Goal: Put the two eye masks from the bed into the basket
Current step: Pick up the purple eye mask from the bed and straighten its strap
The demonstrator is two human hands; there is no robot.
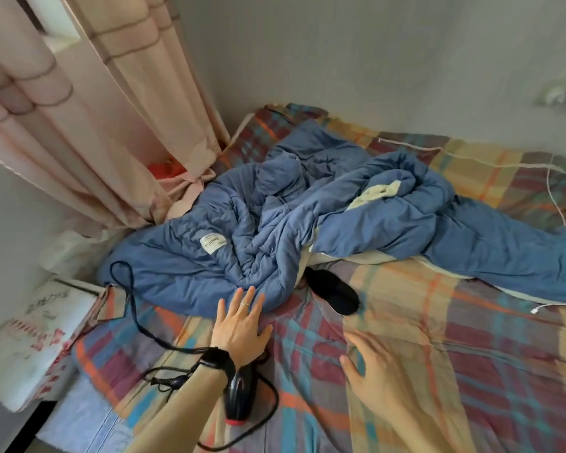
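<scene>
A black eye mask (335, 294) lies on the plaid bed sheet (471, 338), half tucked under the edge of a crumpled blue quilt (275, 223). My left hand (242, 325) is spread flat, fingertips touching the quilt's lower edge, just left of the mask. My right hand (373, 364) hovers blurred over the sheet below the mask, fingers apart and holding nothing. I see only one eye mask. No basket is in view.
A black hair dryer (239, 397) with its looping cord (134, 308) lies under my left wrist. A white charging cable (553, 305) crosses the right side. Pink curtains (95, 125) hang at the back left, and a white box (36, 338) stands beside the bed.
</scene>
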